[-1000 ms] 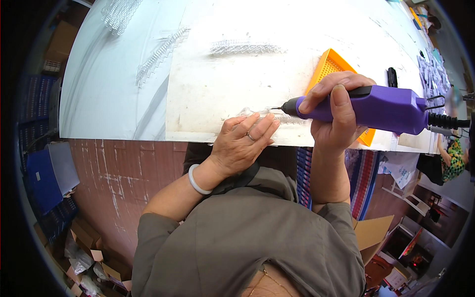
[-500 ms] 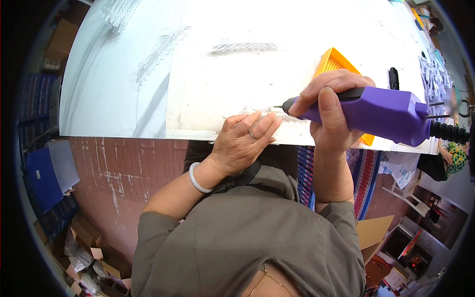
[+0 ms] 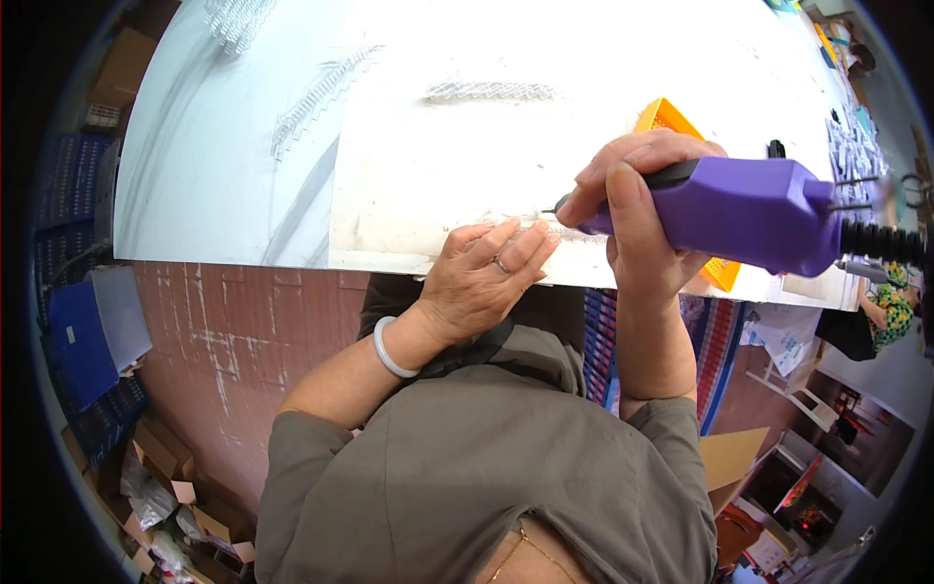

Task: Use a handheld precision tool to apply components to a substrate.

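In my right hand [image 3: 647,209] is a purple corded electric screwdriver [image 3: 744,209], lying nearly sideways with its thin tip pointing left. The tip is just above the table, close to my left fingertips. My left hand [image 3: 491,263] rests at the front edge of the white table [image 3: 428,146]. Its fingers are together and bent slightly down onto something thin and pale, which I cannot make out. A faint clear strip seems to lie between the fingertips and the tool. The orange-yellow basket [image 3: 681,119] is partly hidden behind my right hand.
Clear zigzag strips [image 3: 491,91] lie further back, another strip [image 3: 321,97] to their left, and a bundle [image 3: 236,21] at the far left. A black pen-like object [image 3: 775,149] and a pile of small white pieces [image 3: 856,146] are on the right. Another person [image 3: 880,316] is beyond.
The screwdriver's body has shifted slightly left and up with my right hand, while its tip stays near my left fingertips. My left hand has barely moved. The whole view has shifted slightly.
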{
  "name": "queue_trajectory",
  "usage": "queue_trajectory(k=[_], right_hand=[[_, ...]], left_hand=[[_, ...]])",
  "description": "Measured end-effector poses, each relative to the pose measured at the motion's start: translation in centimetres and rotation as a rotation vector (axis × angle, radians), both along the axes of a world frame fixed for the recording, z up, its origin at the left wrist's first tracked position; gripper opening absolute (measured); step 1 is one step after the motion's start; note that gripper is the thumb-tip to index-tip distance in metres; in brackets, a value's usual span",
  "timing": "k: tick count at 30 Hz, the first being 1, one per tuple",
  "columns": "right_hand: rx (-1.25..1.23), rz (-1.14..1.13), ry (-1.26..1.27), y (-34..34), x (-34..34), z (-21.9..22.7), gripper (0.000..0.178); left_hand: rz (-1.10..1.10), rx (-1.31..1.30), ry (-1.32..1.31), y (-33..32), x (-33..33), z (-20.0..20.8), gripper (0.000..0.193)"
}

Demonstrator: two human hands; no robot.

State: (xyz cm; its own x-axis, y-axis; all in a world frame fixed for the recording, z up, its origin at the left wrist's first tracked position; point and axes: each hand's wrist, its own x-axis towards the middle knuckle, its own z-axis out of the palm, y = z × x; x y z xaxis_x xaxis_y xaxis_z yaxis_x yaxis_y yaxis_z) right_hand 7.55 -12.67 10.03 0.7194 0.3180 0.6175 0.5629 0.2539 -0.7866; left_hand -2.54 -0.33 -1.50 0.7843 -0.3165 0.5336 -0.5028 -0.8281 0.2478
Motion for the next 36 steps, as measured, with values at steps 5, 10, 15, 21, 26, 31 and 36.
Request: queue_trajectory(k=[5,10,15,21,26,31,36], right_hand=[[-0.002,-0.027,0.051,0.0,0.4,0.0,0.008],[-0.028,-0.029,0.15,0.3,0.4,0.1,0.003],[-0.051,0.11,0.127,0.2,0.8,0.2,0.011],[0.197,-0.152,-0.059,-5.0,1.8,2.6,0.011],[0.241,-0.603,0.055,-10.3,3.3,2.5,0.003],[0.239,-0.651,0.102,-11.5,3.9,0.8,0.003],[0.213,-0.688,0.106,-11.8,4.2,0.3,0.005]], left_hand=[[0.001,-0.018,0.003,0.0,0.0,0.1,0.039],[-0.016,-0.04,-0.022,0.2,0.2,0.1,0.038],[-0.032,-0.031,-0.009,0.1,0.4,0.5,0.036],[-0.054,-0.062,0.048,-0.3,0.4,1.3,0.039],[-0.046,-0.104,0.072,0.1,0.0,1.5,0.037],[-0.058,-0.065,0.063,0.3,0.1,1.9,0.038],[0.008,-0.01,0.044,-0.1,-0.6,1.5,0.036]])
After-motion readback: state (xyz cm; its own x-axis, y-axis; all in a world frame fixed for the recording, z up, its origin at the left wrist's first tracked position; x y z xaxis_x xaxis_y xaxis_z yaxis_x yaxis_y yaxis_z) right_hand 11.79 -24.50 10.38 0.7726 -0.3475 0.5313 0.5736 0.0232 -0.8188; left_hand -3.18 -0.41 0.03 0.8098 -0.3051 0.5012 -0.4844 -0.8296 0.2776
